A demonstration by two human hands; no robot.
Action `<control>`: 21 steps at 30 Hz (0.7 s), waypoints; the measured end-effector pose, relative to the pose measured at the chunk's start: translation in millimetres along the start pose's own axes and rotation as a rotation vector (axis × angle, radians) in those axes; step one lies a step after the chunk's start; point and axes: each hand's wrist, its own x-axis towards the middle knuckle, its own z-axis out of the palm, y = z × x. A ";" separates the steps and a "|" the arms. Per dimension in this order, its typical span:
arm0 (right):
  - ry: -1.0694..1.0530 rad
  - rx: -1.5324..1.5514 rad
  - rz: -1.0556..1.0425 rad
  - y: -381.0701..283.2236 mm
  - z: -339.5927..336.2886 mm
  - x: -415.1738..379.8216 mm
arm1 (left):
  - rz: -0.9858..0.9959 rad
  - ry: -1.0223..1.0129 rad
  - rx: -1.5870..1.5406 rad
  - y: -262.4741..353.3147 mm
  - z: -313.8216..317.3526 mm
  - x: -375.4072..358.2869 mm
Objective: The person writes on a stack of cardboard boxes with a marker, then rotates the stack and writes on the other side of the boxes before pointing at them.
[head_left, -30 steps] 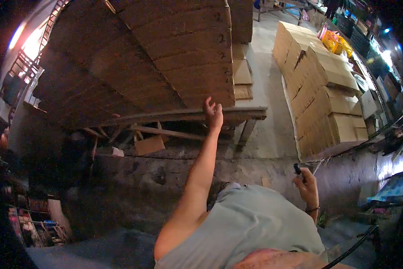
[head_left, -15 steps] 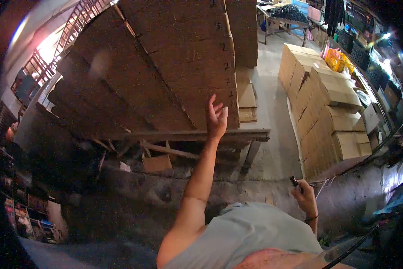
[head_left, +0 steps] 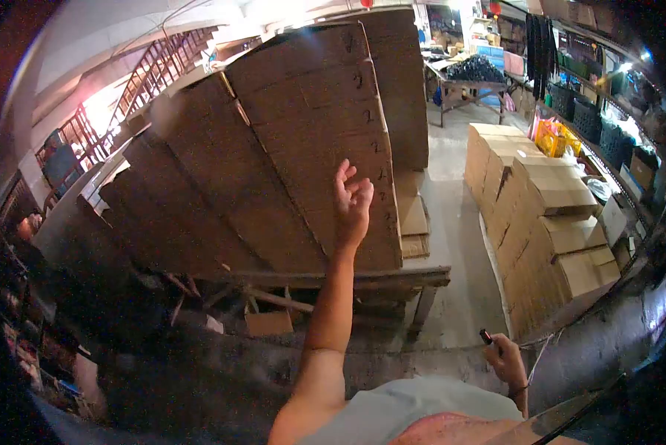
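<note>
My left hand (head_left: 353, 204) is raised with its fingers apart in front of a tall stack of brown cardboard (head_left: 303, 119). Handwritten marks run down the right edge of that stack, close to my fingers. Nothing is held in this hand; whether it touches the cardboard I cannot tell. Low on the right, my right hand (head_left: 507, 361) is closed around a dark marker (head_left: 485, 337) with a reddish band, its end pointing up and left. The stack rests on a wooden table (head_left: 422, 277).
To the right stands a row of cardboard boxes (head_left: 529, 230), with a yellow crate (head_left: 557, 138) behind it. A table with a dark heap (head_left: 475, 69) is at the back. Below the wooden table lies a small carton (head_left: 268, 322). Stair railings are at upper left.
The view has tilted up, so the stack and table sit lower and more of the room's back shows. My left hand is higher against the stack's marks. My right hand still holds the marker.
</note>
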 end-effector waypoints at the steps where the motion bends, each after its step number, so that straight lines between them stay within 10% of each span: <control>1: 0.008 0.003 -0.017 6.3 1.9 3.8 | 0.019 -0.003 -0.002 -4.7 -2.9 10.4; 21: -0.041 0.013 -0.058 26.3 11.9 23.2 | 0.238 0.073 0.045 37.9 13.9 109.9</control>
